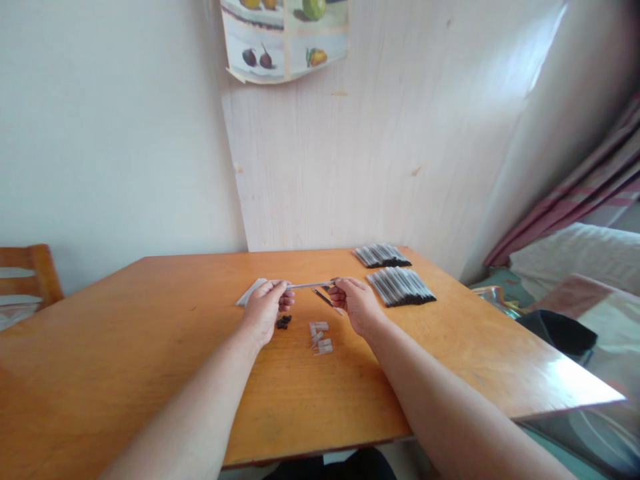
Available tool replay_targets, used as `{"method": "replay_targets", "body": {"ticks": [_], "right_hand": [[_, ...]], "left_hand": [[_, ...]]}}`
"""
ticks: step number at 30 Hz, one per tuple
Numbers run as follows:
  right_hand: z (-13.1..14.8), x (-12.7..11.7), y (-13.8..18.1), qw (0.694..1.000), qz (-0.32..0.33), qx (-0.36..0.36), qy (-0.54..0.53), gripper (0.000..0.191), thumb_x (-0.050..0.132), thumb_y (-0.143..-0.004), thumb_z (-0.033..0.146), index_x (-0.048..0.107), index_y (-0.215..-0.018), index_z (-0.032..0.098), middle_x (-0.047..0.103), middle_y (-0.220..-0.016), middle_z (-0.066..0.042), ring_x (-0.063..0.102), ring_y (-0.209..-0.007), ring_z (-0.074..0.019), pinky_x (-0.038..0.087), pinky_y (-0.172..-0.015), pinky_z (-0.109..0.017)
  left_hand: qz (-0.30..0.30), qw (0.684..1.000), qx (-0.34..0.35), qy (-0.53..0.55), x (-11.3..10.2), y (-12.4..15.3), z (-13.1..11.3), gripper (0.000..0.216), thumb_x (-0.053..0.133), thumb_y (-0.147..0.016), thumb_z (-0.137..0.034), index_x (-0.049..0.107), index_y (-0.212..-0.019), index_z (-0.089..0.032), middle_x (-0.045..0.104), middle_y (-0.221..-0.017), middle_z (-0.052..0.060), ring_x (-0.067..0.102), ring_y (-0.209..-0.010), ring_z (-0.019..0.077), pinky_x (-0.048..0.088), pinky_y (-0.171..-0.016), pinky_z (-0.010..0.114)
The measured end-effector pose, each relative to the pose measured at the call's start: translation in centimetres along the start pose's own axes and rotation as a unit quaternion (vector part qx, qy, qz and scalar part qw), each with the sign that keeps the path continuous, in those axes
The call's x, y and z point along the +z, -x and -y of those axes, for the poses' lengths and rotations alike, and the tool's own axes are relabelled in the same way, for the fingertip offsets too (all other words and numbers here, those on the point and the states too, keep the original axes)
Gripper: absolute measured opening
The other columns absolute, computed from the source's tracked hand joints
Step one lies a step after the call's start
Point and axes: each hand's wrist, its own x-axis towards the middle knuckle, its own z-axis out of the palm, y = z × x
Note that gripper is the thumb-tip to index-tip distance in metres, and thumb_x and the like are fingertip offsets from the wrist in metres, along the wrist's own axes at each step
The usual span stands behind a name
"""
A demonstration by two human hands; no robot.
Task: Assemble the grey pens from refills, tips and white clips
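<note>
Both my hands hold one thin grey pen-like tube (309, 285) level above the wooden table (150, 320). My left hand (265, 308) is closed on its left end, my right hand (356, 301) is pinched on its right end. A second dark thin stick (323, 297) lies slanted under my right hand. Small black caps (284, 323) lie by my left hand, and several short clear pieces (321, 336) lie between my wrists. A pale flat bundle (250, 292) lies behind my left hand.
Two stacks of grey tubes with dark ends (381, 255) (401, 287) lie at the table's far right. A wooden chair (30, 273) stands at the left. Bedding and a dark cloth (560, 330) sit right of the table. A fruit poster (285, 40) hangs on the wall.
</note>
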Motion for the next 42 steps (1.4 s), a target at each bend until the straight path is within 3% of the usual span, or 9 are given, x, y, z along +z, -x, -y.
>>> {"method": "replay_targets", "body": {"ticks": [5,9,16,21,26,29,35,42], "right_hand": [[-0.1,0.1,0.2,0.997,0.002,-0.007,0.074,0.015,0.062,-0.067,0.028,0.061,-0.073,0.014,0.061,-0.061,0.000,0.049,-0.050,-0.0076,0.037,-0.048,-0.020],[-1.2,-0.2,-0.2,0.981,0.025,-0.018,0.192,0.016,0.060,-0.071,0.029,0.063,-0.076,0.014,0.057,-0.057,0.002,0.045,-0.048,-0.0074,0.034,-0.048,-0.021],[-2.2,-1.0,-0.7,0.885,0.041,-0.084,0.456,0.021,0.057,-0.077,0.033,0.070,-0.079,0.016,0.062,-0.060,-0.001,0.051,-0.055,-0.0107,0.032,-0.052,-0.022],[-1.9,-1.1,-0.7,0.858,0.043,-0.118,0.499,0.022,0.057,-0.079,0.034,0.071,-0.078,0.016,0.064,-0.063,-0.001,0.053,-0.059,-0.0120,0.032,-0.055,-0.022],[-1.3,-1.3,-1.0,0.840,0.002,-0.136,0.525,0.027,0.056,-0.081,0.040,0.068,-0.075,0.017,0.063,-0.064,-0.002,0.052,-0.060,-0.0123,0.030,-0.053,-0.022],[-0.3,-1.2,-0.7,0.832,-0.037,-0.138,0.536,0.030,0.053,-0.083,0.043,0.068,-0.075,0.018,0.064,-0.065,-0.002,0.054,-0.062,-0.0131,0.030,-0.054,-0.022],[2.7,-0.9,0.5,0.803,-0.093,-0.133,0.573,0.031,0.050,-0.084,0.044,0.068,-0.077,0.020,0.068,-0.071,-0.004,0.057,-0.067,-0.0152,0.030,-0.055,-0.024],[6.0,-2.7,0.7,0.769,-0.156,-0.108,0.610,0.035,0.048,-0.086,0.046,0.071,-0.084,0.020,0.069,-0.076,-0.006,0.060,-0.071,-0.0175,0.033,-0.058,-0.025]], "left_hand": [[-0.024,1.000,0.010,0.017,-0.2,-0.4,0.2,0.024,0.066,-0.073,-0.032,0.058,-0.087,-0.014,0.064,-0.069,0.002,0.061,-0.059,0.0104,0.045,-0.054,0.020],[-0.042,0.998,0.014,0.039,-0.4,-0.7,0.3,0.021,0.064,-0.074,-0.025,0.056,-0.089,-0.014,0.064,-0.072,0.002,0.063,-0.063,0.0111,0.048,-0.057,0.021],[-0.053,0.997,0.035,0.044,-0.9,-1.4,0.8,0.020,0.062,-0.075,-0.020,0.056,-0.094,-0.015,0.064,-0.078,0.002,0.064,-0.064,0.0098,0.049,-0.057,0.019],[-0.066,0.997,0.039,-0.002,-0.8,-1.4,0.7,0.025,0.061,-0.078,-0.022,0.054,-0.101,-0.015,0.067,-0.085,0.006,0.065,-0.066,0.0116,0.051,-0.059,0.022],[-0.087,0.988,0.076,-0.105,-1.1,-2.0,1.2,0.034,0.057,-0.081,-0.024,0.051,-0.114,-0.015,0.069,-0.092,0.010,0.066,-0.069,0.0138,0.051,-0.061,0.026],[-0.084,0.961,0.128,-0.228,-1.4,-2.3,1.7,0.034,0.054,-0.083,-0.028,0.054,-0.114,-0.015,0.069,-0.091,0.010,0.066,-0.071,0.0157,0.051,-0.066,0.028],[-0.028,0.866,0.250,-0.432,-1.5,-1.8,1.8,0.030,0.051,-0.085,-0.034,0.062,-0.108,-0.020,0.071,-0.095,0.008,0.065,-0.091,0.0209,0.049,-0.082,0.033],[-0.005,0.840,0.282,-0.465,-1.3,-1.3,1.1,0.028,0.046,-0.087,-0.036,0.065,-0.101,-0.020,0.070,-0.102,0.008,0.064,-0.096,0.0216,0.048,-0.084,0.032]]}}
